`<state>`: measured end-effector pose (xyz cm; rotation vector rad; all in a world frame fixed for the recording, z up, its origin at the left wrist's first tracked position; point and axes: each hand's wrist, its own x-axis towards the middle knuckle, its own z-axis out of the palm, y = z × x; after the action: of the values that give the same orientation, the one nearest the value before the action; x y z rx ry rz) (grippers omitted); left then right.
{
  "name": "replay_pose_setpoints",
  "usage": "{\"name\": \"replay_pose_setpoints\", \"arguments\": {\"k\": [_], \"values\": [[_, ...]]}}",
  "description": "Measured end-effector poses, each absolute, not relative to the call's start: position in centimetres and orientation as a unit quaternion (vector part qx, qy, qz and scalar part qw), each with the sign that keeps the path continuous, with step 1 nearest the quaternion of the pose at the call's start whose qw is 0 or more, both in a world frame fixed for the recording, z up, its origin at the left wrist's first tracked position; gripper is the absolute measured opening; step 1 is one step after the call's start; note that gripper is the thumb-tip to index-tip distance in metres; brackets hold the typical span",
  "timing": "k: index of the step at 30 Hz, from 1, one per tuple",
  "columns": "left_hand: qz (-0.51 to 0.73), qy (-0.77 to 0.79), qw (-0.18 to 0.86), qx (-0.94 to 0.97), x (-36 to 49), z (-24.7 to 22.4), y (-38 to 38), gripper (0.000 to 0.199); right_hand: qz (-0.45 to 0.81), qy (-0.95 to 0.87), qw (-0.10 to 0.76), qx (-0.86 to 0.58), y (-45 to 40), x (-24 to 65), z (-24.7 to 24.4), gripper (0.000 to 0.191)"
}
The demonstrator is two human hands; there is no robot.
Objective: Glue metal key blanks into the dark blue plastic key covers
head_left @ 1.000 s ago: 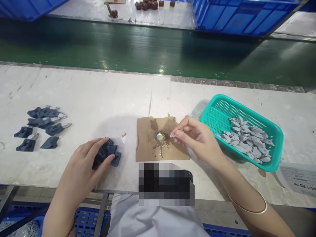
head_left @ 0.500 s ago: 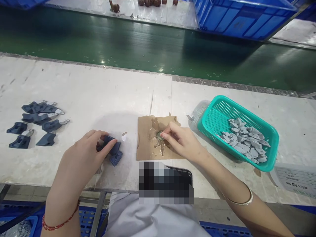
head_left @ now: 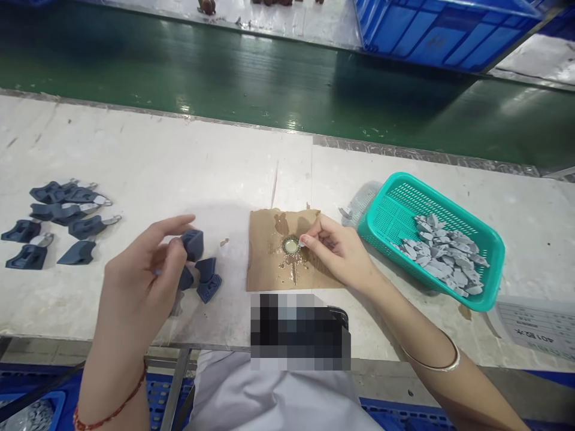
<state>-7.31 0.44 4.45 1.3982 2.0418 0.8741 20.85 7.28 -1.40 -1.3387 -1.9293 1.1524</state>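
My left hand (head_left: 146,269) is closed on a dark blue moulded part (head_left: 194,244), held between thumb and fingers above the table. Just below it lie more dark blue parts (head_left: 208,281), one partly covered by the hand. My right hand (head_left: 341,251) pinches a small pale piece (head_left: 302,240), mostly hidden by the fingertips. Those fingertips are at the right rim of a small round cap of pale liquid (head_left: 291,245). The cap sits on a piece of brown cardboard (head_left: 265,272) with wet splashes around it.
On the right stands a green basket (head_left: 496,263) with many grey pieces (head_left: 449,251). Several dark blue parts with grey tips (head_left: 85,226) lie at the left. A partly blurred phone (head_left: 339,317) is at the front edge. Beyond the table run a green belt (head_left: 269,84) and a blue crate (head_left: 440,36).
My left hand has lifted a dark blue part off the group on the table. My right fingertips have shifted slightly right, from over the cap to its rim.
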Motion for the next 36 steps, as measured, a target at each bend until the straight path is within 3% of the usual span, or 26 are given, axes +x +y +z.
{"name": "replay_pose_setpoints", "arguments": {"k": [5, 8, 16, 23, 30, 36], "values": [[0.447, 0.577, 0.585, 0.354, -4.7, 3.2, -0.2, 0.024, 0.433, -0.699, 0.266, -0.503, 7.2, 21.0, -1.5, 0.026], [0.446, 0.5, 0.688, 0.278, -3.5, 1.7, -0.3, 0.025, 0.435, -0.698, 0.265, -0.503, 7.2, 21.1, -1.5, 0.025], [0.471, 0.513, 0.672, 0.252, -1.0, 0.5, -1.2, 0.033, 0.461, -0.674, 0.29, -0.499, 7.2, 21.1, -1.5, 0.027], [0.495, 0.483, 0.684, 0.231, -0.1, 0.4, -1.6, 0.029, 0.627, -0.497, 0.43, -0.418, 6.1, 20.1, -0.4, 0.032], [0.513, 0.457, 0.678, 0.261, 0.0, -1.1, -1.8, 0.03, 0.681, -0.48, 0.41, -0.372, 4.6, 19.2, 0.5, 0.027], [0.538, 0.501, 0.614, 0.287, 0.6, -0.9, -2.3, 0.022, 0.711, -0.461, 0.398, -0.352, 4.0, 18.4, 0.6, 0.028]]}}
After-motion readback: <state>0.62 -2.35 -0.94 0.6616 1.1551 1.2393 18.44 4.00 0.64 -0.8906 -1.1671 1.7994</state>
